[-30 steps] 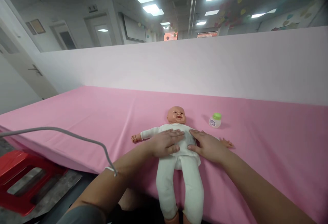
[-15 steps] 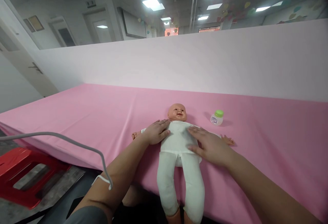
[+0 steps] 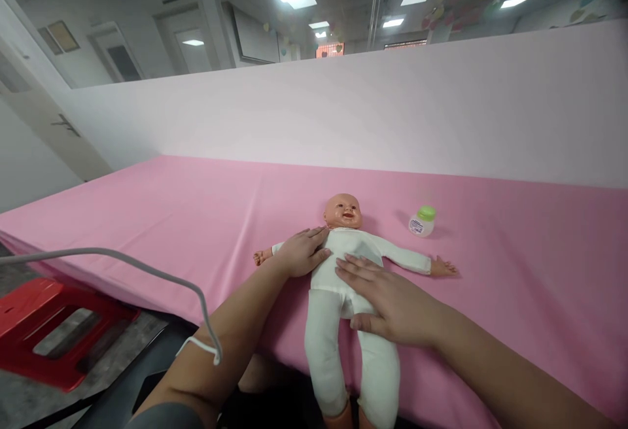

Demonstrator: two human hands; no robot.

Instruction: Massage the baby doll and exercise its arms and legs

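Note:
A baby doll [image 3: 346,239] with a cloth body in white lies on its back, head away from me and arms spread. My left hand [image 3: 301,252] rests against its upper side and shoulder at the left, fingers stretched out. Flat across the doll's belly and hip lies my right hand [image 3: 387,295], its fingers extended and slightly apart. It covers part of the lower torso. Both hands touch the doll without gripping it. The doll's feet reach past the near edge of the pink cover [image 3: 206,200].
A small clear bottle with a green cap [image 3: 422,221] stands right of the doll's head. A grey cable [image 3: 127,260] hangs over my left forearm. On the floor at left is a red stool [image 3: 59,331]. A white wall [image 3: 353,112] with glass above borders the far side.
My right hand has slid down and leftward from the doll's chest side to its belly and hip, uncovering the doll's arm. My left hand stays nearly in place. The view has shifted slightly.

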